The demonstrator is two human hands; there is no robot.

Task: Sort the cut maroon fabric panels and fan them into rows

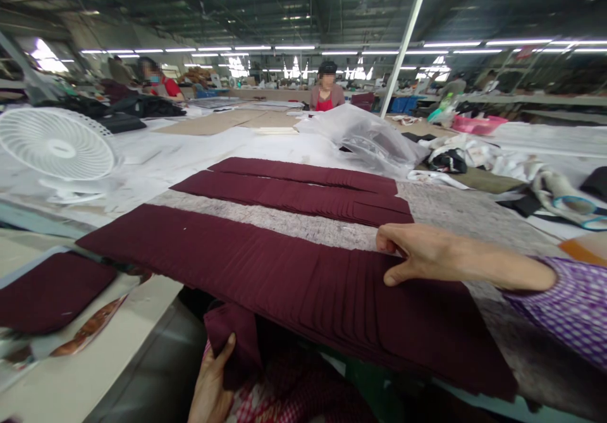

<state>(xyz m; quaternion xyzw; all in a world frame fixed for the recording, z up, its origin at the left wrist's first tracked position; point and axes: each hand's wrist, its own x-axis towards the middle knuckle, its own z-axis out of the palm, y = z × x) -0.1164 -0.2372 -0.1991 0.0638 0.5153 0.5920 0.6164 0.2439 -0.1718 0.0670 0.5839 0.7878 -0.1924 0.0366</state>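
A long row of overlapped maroon fabric pieces [246, 265] lies fanned along the near edge of a grey felt-covered table [455, 211]. My right hand [417, 253] rests on the right part of this row, fingers curled, thumb pressing the cloth. Below the table edge, my left hand [213, 382] holds a bunch of maroon fabric pieces [234, 341] over my lap, thumb up against them. Two more rows of maroon pieces [303, 189] lie farther back on the felt.
A white fan [57, 145] stands at the left. Another stack of maroon pieces [47, 290] sits at lower left. Clear plastic bags [365, 135] and mixed cloth [474, 154] lie behind. Two people sit at far tables; a white pole [405, 43] rises at the back.
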